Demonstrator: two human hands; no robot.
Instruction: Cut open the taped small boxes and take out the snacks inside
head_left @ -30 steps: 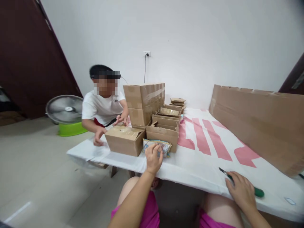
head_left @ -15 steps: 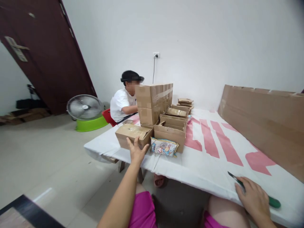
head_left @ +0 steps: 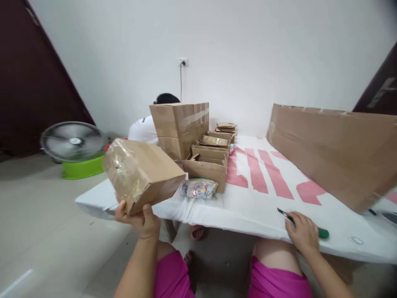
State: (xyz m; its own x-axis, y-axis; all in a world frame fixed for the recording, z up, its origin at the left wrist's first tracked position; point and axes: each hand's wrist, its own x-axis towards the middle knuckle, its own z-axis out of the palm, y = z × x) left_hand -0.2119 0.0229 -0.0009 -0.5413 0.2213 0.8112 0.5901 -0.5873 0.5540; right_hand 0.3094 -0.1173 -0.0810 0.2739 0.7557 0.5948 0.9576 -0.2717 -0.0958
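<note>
Taped cardboard box point(head_left: 161, 161): one, tilted, held up at eight o'clock from the view's centre; left hand point(head_left: 139, 221) pinching its lower end between thumb and fingers. Green-handled knife point(head_left: 323, 234): one, at four o'clock; right hand point(head_left: 304, 234) curled over it at the white-covered table's point(head_left: 242, 211) near edge. Patterned packet point(head_left: 201, 188): at the box's three o'clock. Stacked cartons point(head_left: 167, 122): its one o'clock.

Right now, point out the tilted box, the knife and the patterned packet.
Tilted box point(head_left: 150, 165), head view: its plain cardboard face.
Knife point(head_left: 323, 233), head view: green handle's end.
Patterned packet point(head_left: 200, 188), head view: its printed front.
</note>
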